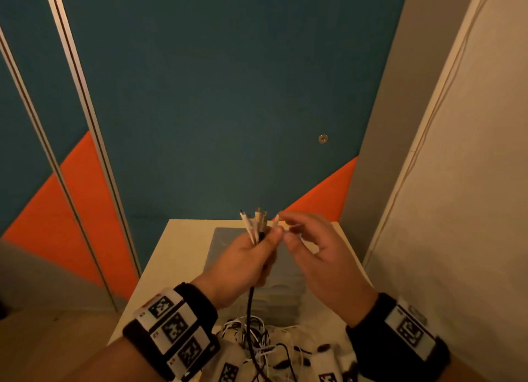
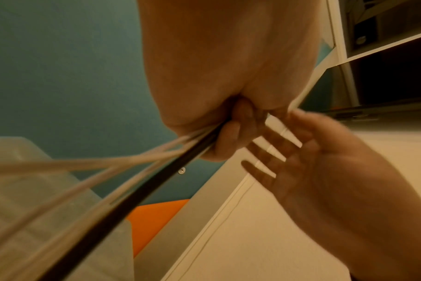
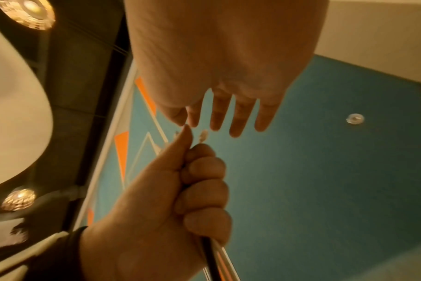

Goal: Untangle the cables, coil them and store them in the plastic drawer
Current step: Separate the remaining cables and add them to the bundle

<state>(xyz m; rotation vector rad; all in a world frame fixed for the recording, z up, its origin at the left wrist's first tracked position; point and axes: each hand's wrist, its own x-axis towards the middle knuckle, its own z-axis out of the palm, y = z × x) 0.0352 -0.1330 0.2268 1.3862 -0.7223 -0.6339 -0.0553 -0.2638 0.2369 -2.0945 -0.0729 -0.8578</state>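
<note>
Dim, warm-tinted light; soft focus in all three views.

Two ceiling lamps (image 3: 27, 14) glare in the right wrist view. Straight wall edges bow toward the frame borders in the head view. The cables (image 2: 89, 182) smear close to the left wrist lens, and the right hand (image 2: 324, 163) there is blurred. Shadows are soft and colours muted.

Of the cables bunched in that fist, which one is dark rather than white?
The single black cable hanging from the left hand. The others in the bunch are thin and white; it looks thicker.
</note>
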